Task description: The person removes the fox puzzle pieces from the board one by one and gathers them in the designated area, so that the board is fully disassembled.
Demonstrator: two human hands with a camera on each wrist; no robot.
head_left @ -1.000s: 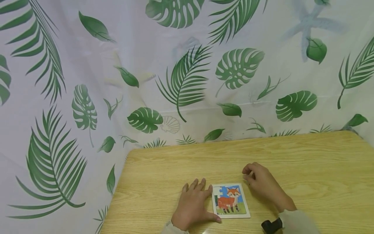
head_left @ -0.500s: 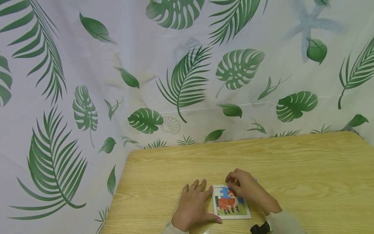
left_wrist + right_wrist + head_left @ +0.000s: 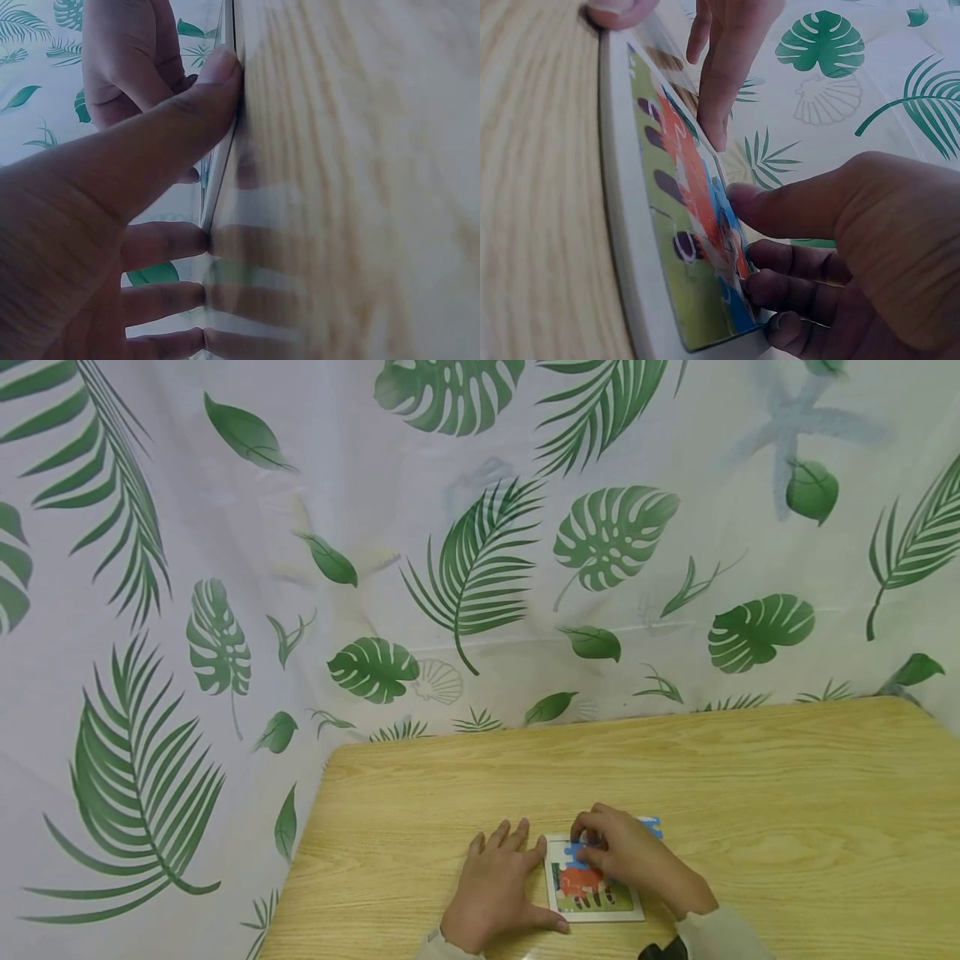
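A framed jigsaw puzzle (image 3: 596, 910) with a fox picture lies flat on the table; white backing shows at its upper left. My left hand (image 3: 495, 893) is spread along its left side, index fingertip at the upper left corner and thumb at the bottom edge. Above the puzzle's upper part is my right hand (image 3: 630, 852), fingers bent, thumb and fingertips touching the blue and orange pieces. It covers the fox's head; whether a piece is pinched there is hidden. A loose blue puzzle piece (image 3: 651, 825) lies behind the right hand, partly covered.
The wood-grain table (image 3: 810, 810) extends to both sides and behind the puzzle. A white curtain (image 3: 510, 610) printed with green leaves hangs along the table's back and left edges. A dark band (image 3: 663, 952) is on the right wrist.
My right hand has moved left from beside the puzzle onto its upper part, covering the fox's head. The loose blue piece has come into sight behind it. The left hand stays put.
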